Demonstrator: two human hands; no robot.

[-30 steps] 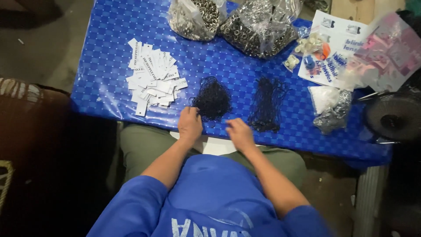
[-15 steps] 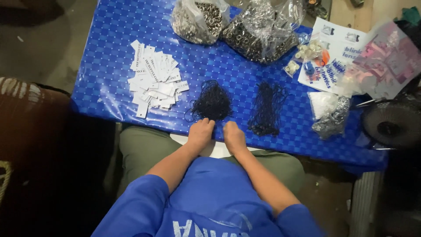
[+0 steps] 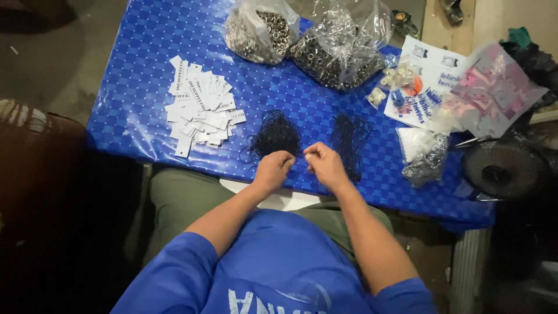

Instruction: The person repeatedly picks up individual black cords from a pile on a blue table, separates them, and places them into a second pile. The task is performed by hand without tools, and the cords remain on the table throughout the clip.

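My left hand [image 3: 272, 169] and my right hand [image 3: 325, 164] meet at the near edge of a blue patterned table [image 3: 145, 70], fingers pinched together on a thin black string drawn from a tangled black pile [image 3: 274, 135] just beyond the left hand. Another heap of black strings [image 3: 349, 136] lies beyond the right hand. A spread of small white paper tags [image 3: 200, 110] rests to the left of the piles.
Two clear bags of small metal rings [image 3: 258, 32] [image 3: 340, 49] sit at the far side. To the right lie printed papers [image 3: 433, 81], pink packets [image 3: 494, 93], small plastic bags [image 3: 424, 157] and a round black fan [image 3: 503, 168]. A dark chair [image 3: 40, 174] stands left.
Both hands have moved forward from the table's near edge up to the black string pile and come together, fingertips pinching a string between them.
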